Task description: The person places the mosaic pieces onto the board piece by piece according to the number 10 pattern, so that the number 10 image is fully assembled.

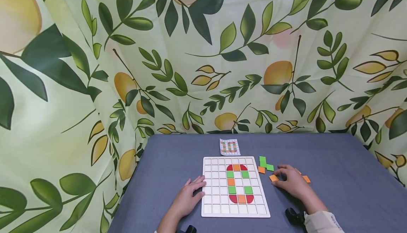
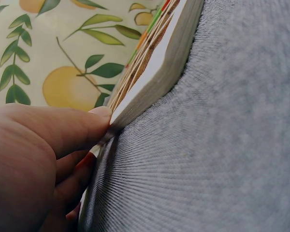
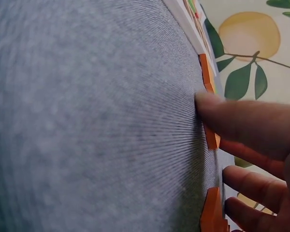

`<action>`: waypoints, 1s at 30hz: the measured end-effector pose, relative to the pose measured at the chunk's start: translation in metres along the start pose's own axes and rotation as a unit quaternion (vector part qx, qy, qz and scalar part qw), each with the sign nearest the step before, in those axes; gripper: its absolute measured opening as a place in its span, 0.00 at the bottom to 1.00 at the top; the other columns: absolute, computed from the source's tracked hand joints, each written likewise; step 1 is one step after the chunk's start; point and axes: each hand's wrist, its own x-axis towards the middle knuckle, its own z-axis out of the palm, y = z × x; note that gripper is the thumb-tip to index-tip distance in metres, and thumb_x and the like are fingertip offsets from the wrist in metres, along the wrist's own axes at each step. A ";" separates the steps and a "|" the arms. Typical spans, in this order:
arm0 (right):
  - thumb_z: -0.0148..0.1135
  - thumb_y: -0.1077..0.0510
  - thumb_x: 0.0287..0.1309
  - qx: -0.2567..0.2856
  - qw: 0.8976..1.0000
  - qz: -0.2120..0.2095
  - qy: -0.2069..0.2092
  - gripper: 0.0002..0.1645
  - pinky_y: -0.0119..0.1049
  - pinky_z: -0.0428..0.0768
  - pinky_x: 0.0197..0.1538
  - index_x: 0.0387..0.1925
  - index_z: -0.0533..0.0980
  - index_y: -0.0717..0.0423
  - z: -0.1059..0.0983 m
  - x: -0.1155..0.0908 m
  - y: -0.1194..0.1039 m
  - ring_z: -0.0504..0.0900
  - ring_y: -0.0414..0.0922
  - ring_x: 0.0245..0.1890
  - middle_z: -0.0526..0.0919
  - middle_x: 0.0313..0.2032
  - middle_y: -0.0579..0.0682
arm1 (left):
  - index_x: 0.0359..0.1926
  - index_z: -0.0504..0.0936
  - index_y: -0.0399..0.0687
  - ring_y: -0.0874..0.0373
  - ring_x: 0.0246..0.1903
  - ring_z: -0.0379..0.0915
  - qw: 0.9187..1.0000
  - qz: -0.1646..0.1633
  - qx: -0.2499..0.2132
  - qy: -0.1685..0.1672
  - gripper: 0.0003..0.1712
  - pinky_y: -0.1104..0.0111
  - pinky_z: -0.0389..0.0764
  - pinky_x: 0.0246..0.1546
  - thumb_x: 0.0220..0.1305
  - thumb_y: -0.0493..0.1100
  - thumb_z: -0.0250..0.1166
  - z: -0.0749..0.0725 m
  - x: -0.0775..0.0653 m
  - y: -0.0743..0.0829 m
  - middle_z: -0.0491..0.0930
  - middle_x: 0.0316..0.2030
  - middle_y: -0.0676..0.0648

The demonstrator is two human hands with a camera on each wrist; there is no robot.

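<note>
A white gridded board (image 1: 213, 201) lies on the table, bearing red rounded-corner pieces, green squares and orange squares in a ring-like pattern. At its left edge rests my left hand (image 1: 189, 198); in the left wrist view the thumb (image 2: 94, 121) touches the board's side (image 2: 147, 89), fingers fairly straight. To the right of the board, my right hand (image 1: 294, 181) pinches an orange square tile (image 1: 273, 178) between thumb and index finger, low at the tabletop. The right wrist view shows the thumb (image 3: 217, 108) in front of that tile (image 3: 211, 138), covering part of it.
Green tiles (image 1: 263, 161) and another orange tile (image 1: 261, 169) lie by the board's upper right edge. More orange tiles (image 1: 306, 179) lie beside and behind the right hand. A small printed pattern card (image 1: 230, 147) sits beyond the board. Leaf-patterned cloth surrounds the grey table (image 1: 178, 151).
</note>
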 end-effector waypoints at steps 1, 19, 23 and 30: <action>0.76 0.50 0.47 0.002 1.000 0.004 0.000 0.19 0.70 0.69 0.58 0.37 0.83 0.56 0.000 0.000 0.000 0.65 0.75 0.60 0.70 0.60 0.72 | 0.59 0.80 0.41 0.49 0.69 0.64 1.000 -0.001 -0.001 0.000 0.21 0.43 0.52 0.73 0.66 0.41 0.64 0.000 0.000 0.000 0.73 0.66 0.49; 0.77 0.51 0.45 0.015 1.000 -0.005 -0.014 0.15 0.67 0.69 0.61 0.33 0.85 0.54 -0.004 -0.002 -0.006 0.66 0.73 0.62 0.71 0.60 0.72 | 0.59 0.80 0.40 0.48 0.69 0.64 1.000 0.003 0.002 0.003 0.22 0.43 0.53 0.72 0.66 0.41 0.64 0.000 -0.001 -0.003 0.73 0.66 0.49; 0.76 0.50 0.46 0.009 1.000 -0.007 -0.009 0.14 0.66 0.70 0.60 0.31 0.84 0.54 -0.004 -0.002 -0.010 0.68 0.72 0.60 0.75 0.58 0.70 | 0.59 0.80 0.40 0.49 0.69 0.64 1.000 -0.003 0.000 0.000 0.22 0.43 0.53 0.73 0.66 0.41 0.64 0.001 -0.002 -0.003 0.73 0.66 0.49; 0.76 0.50 0.47 0.005 0.998 -0.060 0.009 0.15 0.62 0.75 0.57 0.36 0.85 0.54 0.009 0.001 -0.026 0.76 0.64 0.56 0.82 0.51 0.60 | 0.59 0.80 0.41 0.49 0.69 0.64 1.000 -0.004 -0.005 -0.001 0.22 0.43 0.52 0.73 0.66 0.42 0.64 0.000 -0.001 -0.001 0.73 0.66 0.50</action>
